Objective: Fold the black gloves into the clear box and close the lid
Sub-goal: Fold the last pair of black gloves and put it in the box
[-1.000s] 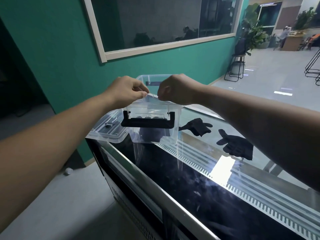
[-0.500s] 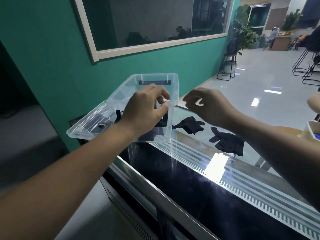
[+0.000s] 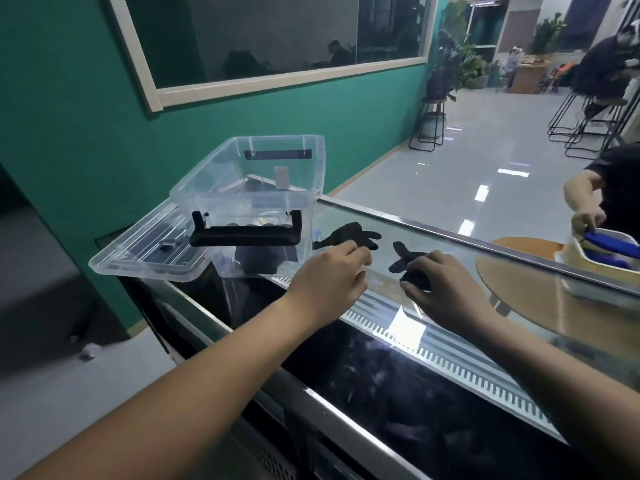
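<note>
Head view, from left to right: a clear lid (image 3: pixel 145 252) lies flat at the left end of a glass-topped counter (image 3: pixel 540 306), its edge overhanging, beside the green wall. Just to its right stands the clear box (image 3: pixel 252 188), open, with a black handle (image 3: pixel 246 233) hanging on its near wall; it holds neither glove. On the glass right of the box, the left hand (image 3: pixel 329 282) reaches forward with its fingers curled together at the near edge of the first black glove (image 3: pixel 349 235), which lies flat with fingers splayed; whether the fingertips actually pinch the fabric cannot be told. Next, the right hand (image 3: pixel 446 289) rests on the second black glove (image 3: pixel 410 268), its fingers bent and closing around the bunched cuff, the glove's thumb sticking out to the left. At far right, beyond the counter, another person's hand (image 3: pixel 587 216) holds a blue item (image 3: pixel 613 245) over a white tub (image 3: pixel 588 271) on a round table (image 3: pixel 512 265).
</note>
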Motion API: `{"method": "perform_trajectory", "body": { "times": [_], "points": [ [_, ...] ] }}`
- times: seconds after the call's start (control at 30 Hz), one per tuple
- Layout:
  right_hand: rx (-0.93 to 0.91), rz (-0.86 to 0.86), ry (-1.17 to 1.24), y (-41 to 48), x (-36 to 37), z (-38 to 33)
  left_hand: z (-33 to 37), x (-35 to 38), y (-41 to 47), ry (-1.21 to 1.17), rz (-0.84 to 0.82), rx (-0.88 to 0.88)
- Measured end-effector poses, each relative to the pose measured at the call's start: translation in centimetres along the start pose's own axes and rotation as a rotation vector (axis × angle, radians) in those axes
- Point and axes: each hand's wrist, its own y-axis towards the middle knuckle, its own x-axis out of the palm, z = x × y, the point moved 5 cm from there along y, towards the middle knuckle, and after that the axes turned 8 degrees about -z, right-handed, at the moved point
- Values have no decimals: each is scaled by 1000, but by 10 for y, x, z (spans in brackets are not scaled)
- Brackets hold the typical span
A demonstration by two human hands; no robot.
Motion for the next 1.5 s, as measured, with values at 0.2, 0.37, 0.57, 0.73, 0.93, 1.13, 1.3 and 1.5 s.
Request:
{"method": "perform_trajectory", "body": {
  "times": [0.2,0.37,0.57,0.73,0.93,1.13,1.3,1.5],
  "points": [
    [-53,45,-78,-1,7,-3,-24,44,9,-77,-104,-227],
    [-59,48,-78,4,10,-1,-27,47,21,-53,-164,-271],
    [-61,71,-65,8,13,2,-34,58,31,-30,-170,-297],
    [-61,80,-46,9,14,4,-33,58,27,14,-130,-274],
    [-52,75,-20,9,12,5,-29,52,18,-44,-84,-262],
    [-57,83,0,11,13,6,-17,39,-24,-78,5,-238],
    [-57,76,-1,10,14,6,-10,25,-67,-146,78,-232],
    [-110,111,0,6,11,-11,-11,8,-88,-360,152,-284]
  ]
}}
